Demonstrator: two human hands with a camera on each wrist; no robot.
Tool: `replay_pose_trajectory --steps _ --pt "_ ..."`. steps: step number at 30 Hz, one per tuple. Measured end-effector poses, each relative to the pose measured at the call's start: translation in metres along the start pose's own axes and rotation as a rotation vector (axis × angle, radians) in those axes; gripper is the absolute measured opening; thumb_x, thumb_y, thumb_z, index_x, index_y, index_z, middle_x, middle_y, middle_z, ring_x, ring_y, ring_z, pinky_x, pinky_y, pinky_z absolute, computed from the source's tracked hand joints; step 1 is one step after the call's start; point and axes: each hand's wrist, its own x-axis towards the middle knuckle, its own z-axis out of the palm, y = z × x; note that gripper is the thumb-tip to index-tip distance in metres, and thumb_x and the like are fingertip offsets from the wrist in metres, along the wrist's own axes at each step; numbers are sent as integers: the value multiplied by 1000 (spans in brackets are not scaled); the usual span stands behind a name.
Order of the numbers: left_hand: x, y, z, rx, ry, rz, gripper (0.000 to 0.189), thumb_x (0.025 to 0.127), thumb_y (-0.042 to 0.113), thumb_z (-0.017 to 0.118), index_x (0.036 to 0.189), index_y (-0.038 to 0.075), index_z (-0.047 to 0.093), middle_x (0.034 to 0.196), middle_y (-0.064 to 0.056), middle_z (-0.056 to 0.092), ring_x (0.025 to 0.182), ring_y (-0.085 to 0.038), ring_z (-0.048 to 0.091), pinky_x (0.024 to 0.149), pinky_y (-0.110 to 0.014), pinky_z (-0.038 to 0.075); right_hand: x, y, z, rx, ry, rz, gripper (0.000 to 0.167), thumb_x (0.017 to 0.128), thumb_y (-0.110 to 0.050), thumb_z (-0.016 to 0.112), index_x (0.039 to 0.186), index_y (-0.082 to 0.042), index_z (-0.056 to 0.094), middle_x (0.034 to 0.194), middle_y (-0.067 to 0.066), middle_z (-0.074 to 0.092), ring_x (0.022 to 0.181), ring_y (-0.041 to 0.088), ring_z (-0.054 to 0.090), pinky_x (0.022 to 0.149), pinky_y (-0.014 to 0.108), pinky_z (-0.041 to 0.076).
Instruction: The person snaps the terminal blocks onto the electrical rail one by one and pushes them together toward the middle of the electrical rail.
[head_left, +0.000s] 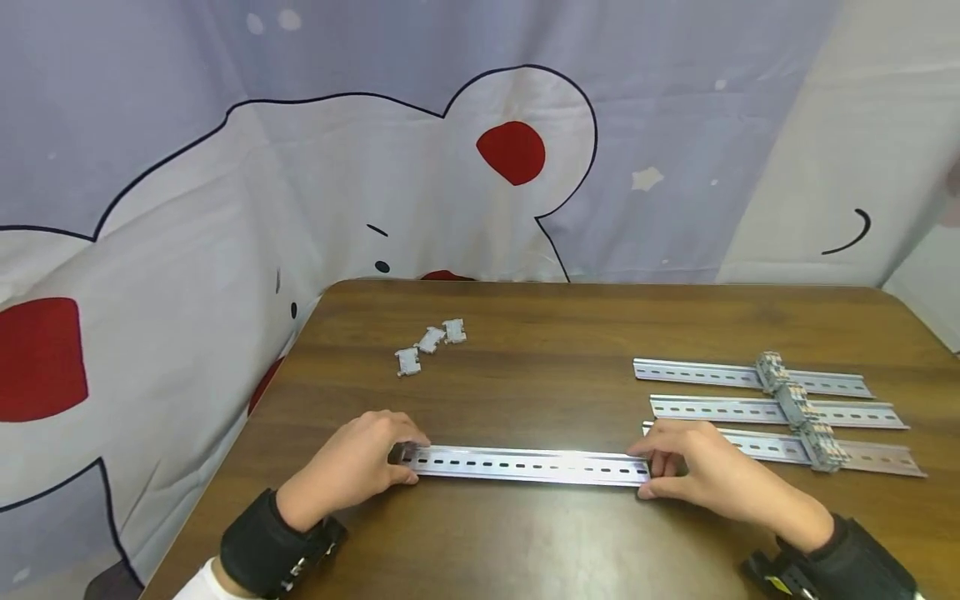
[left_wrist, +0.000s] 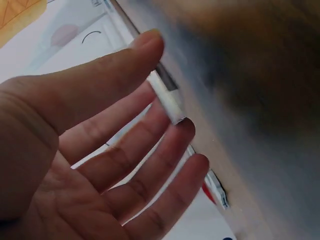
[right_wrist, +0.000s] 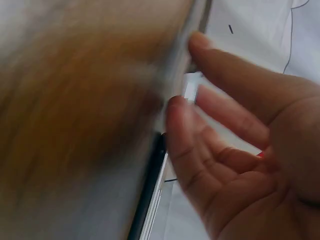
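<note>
A slotted silver DIN rail (head_left: 525, 465) lies crosswise near the front of the wooden table. My left hand (head_left: 352, 462) pinches its left end, thumb on the near edge and fingers at the far edge. In the left wrist view that rail end (left_wrist: 167, 97) shows between thumb and fingers. At the right end, my right hand (head_left: 708, 467) holds the rail between thumb and fingers. The right wrist view is blurred, with the rail end (right_wrist: 190, 89) between thumb and index finger.
Three more DIN rails (head_left: 708, 408) lie in parallel at the right, bearing a row of grey terminal blocks (head_left: 795, 404). The nearest is partly behind my right hand. Three small white plastic pieces (head_left: 431, 339) lie at the back left. A printed cloth (head_left: 360, 183) hangs behind the table.
</note>
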Motion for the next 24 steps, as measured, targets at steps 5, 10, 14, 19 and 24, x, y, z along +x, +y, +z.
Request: replay_pose_trajectory --steps 5,10,14,19,24 --pt "-7 -2 3 31 5 -31 32 73 20 86 104 18 74 104 5 64 91 -16 62 67 -34 49 11 1 4 -19 -48 -5 34 75 -22 84 105 -10 72 84 -11 56 69 -4 54 58 17 48" --pt "-8 -4 2 8 20 -56 30 74 19 86 102 18 75 102 5 61 86 -13 59 68 -32 48 17 -2 6 -47 -61 26 34 75 -21 85 104 -11 72 84 -11 53 69 -2 52 58 17 48" --pt "-6 -5 -1 -1 6 -53 27 77 26 84 102 18 75 99 5 61 85 -13 59 68 -31 48 24 -9 8 -117 -29 26 36 74 -27 85 105 -13 72 79 -11 47 65 -2 45 54 15 41" --pt "9 -12 -7 -80 29 -81 23 83 31 78 101 18 75 93 5 66 83 -14 61 68 -32 49 30 -15 12 -120 24 25 18 78 -21 82 90 -19 69 74 -16 51 63 -6 46 53 15 42" --pt "35 -31 -7 -71 152 -176 24 83 30 79 101 16 73 92 1 69 82 -16 62 68 -34 49 26 -19 15 -88 -10 55 22 77 -13 82 79 -25 64 71 -21 53 62 -8 46 52 16 43"
